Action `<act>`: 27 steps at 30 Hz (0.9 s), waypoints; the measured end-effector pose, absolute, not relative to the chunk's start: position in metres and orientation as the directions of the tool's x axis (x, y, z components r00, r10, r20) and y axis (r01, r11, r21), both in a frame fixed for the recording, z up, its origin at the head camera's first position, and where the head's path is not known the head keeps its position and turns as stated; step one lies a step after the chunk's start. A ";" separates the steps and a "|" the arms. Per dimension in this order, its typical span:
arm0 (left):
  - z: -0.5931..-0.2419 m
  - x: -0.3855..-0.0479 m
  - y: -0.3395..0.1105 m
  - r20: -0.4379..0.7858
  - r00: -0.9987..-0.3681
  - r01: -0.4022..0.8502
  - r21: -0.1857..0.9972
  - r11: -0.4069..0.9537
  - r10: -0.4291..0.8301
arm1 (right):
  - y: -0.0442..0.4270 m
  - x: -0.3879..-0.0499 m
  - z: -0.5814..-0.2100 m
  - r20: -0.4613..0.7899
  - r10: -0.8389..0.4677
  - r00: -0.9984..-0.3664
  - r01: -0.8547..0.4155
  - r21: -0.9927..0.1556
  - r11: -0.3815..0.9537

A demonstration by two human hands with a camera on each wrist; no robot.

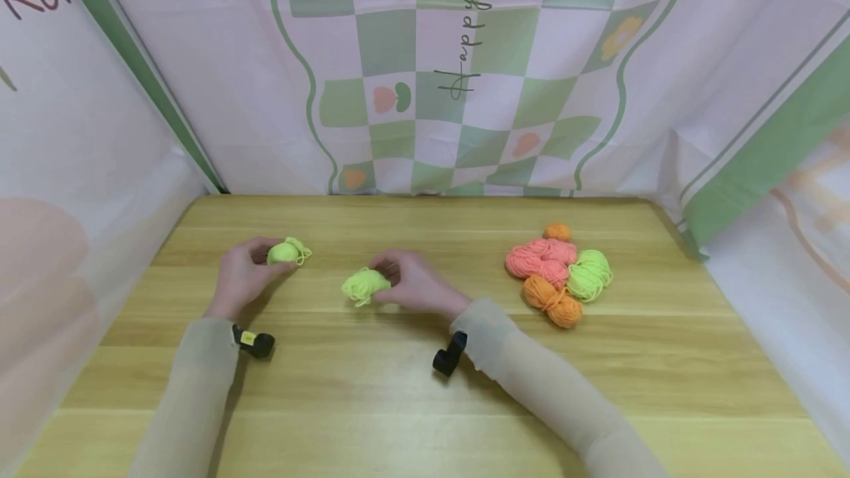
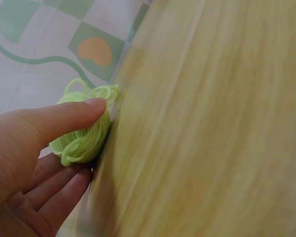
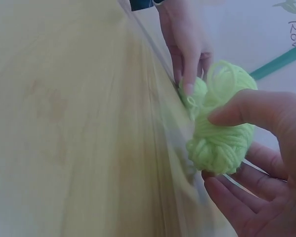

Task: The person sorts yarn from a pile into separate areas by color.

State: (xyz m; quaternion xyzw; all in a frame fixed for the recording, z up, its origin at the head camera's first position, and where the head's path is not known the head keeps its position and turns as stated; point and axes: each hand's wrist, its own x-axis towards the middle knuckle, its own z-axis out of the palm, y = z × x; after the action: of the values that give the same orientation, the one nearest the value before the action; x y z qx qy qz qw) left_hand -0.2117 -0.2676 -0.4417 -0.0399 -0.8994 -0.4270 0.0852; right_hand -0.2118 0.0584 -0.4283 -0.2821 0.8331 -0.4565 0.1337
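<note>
On the bench (image 1: pixel 345 397), the right hand (image 1: pixel 417 283) has its fingers clamped on a yellow-green skein (image 1: pixel 364 286). Beyond a gap, the left hand (image 1: pixel 244 271) pinches a second yellow-green skein (image 1: pixel 284 253). Well rightward, a yarn cluster (image 1: pixel 539 260) sits inside the bench's right edge. Past the far edge, checked cloth (image 1: pixel 387 41) reads "Happy".

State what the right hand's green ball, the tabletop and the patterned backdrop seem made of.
Green ball in the right hand: matte, soft-looking yarn, judging by its wound strands and loops; wool or acrylic, unclear.
Tabletop: wood or wood-look laminate, faintly glossy, with grain lines and a pale sheen.
Backdrop: probably printed cloth, matte, with creases.
</note>
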 end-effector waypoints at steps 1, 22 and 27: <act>-0.442 -0.212 -0.267 0.188 -0.982 0.145 0.760 0.633 0.000 | 0.056 -0.211 -0.428 0.032 -0.592 -0.805 -0.344 -0.838 0.423; -0.441 -0.211 -0.268 0.185 -0.983 0.141 0.765 0.628 -0.005 | 0.025 -0.212 -0.433 -0.001 -0.432 -0.902 -0.200 -0.885 0.419; -0.442 -0.212 -0.268 0.198 -0.980 0.150 0.759 0.634 -0.005 | 0.018 -0.219 -0.432 -0.007 -0.380 -0.925 -0.178 -0.875 0.450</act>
State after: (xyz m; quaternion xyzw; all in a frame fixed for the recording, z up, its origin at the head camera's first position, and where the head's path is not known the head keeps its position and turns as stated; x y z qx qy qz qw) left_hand -0.2122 -0.2676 -0.4419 -0.0402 -0.8992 -0.4261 0.0910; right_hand -0.2186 0.0181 -0.4322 -0.1648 0.8454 -0.4979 0.1015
